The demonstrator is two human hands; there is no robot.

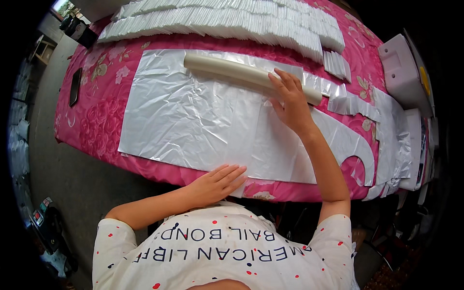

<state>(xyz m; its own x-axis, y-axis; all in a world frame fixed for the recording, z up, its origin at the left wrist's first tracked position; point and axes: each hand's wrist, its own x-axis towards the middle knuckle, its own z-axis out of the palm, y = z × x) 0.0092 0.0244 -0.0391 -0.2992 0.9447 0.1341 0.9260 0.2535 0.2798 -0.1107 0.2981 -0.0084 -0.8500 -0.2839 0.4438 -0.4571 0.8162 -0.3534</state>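
Note:
A thin, shiny white plastic sheet, shaped like a disposable apron with a curved cutout at its right end, lies spread and creased on the table. Across its far part rests a long cream-coloured tube, with a thin rod end showing at its right. My right hand is on the tube near that end, fingers over its top and thumb on the near side. At the table's near edge my left hand lies flat on the sheet's border, fingers stretched out and holding nothing.
Long rows of folded white plastic packs line the table's far side, with a small stack at their right. A phone and a dark jar are at the left. A white foam box and more plastic sheets stand right.

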